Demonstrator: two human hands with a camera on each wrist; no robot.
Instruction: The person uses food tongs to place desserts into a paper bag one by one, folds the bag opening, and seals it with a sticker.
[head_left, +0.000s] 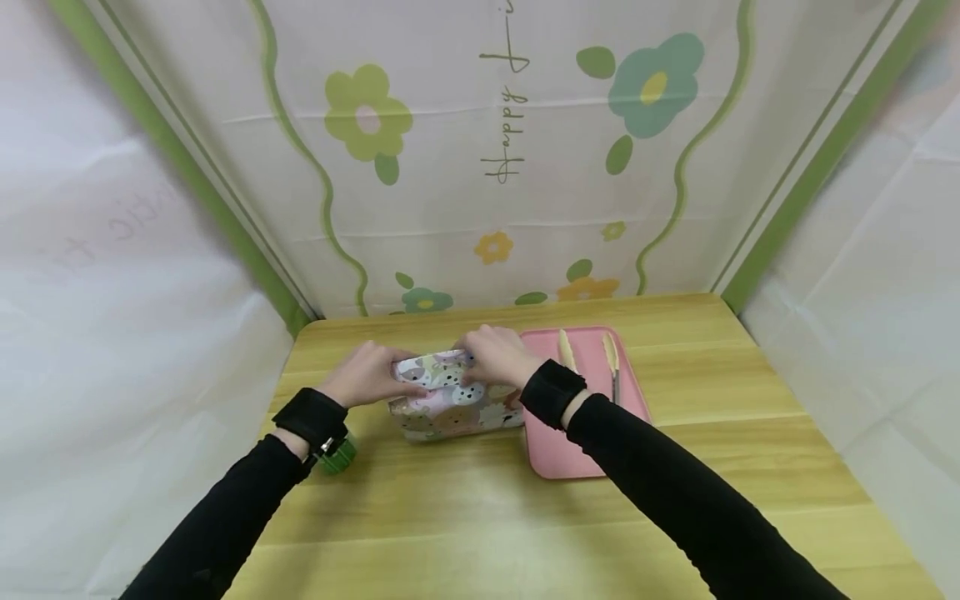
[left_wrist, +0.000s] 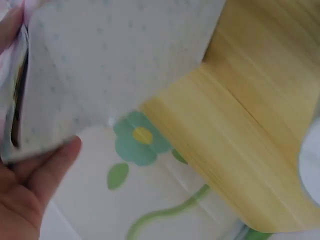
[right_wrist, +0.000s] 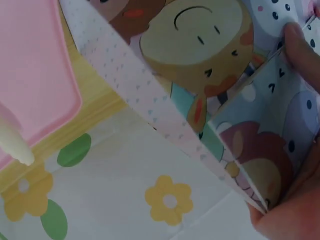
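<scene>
A box-shaped, folded thing printed with cartoon animals (head_left: 457, 414) sits on the wooden table, tilted up slightly at its top. My left hand (head_left: 369, 375) grips its upper left end, thumb in front. On its upper right my right hand (head_left: 498, 357) pinches the top flap, fingers over the back edge. In the left wrist view a pale speckled panel (left_wrist: 115, 60) of it shows, with the left hand's fingers (left_wrist: 55, 165) under its edge. Up close in the right wrist view, the printed flap (right_wrist: 265, 135) folds over a giraffe face, the thumb (right_wrist: 302, 52) lying on it.
A pink tray (head_left: 558, 454) lies at right, partly beneath my right forearm. Two pale-tipped utensil ends (head_left: 611, 354) rest on it. Under my left wrist stands a green ribbed round thing (head_left: 340, 458). Flower-printed cloth walls (head_left: 450, 192) enclose the table's back and sides.
</scene>
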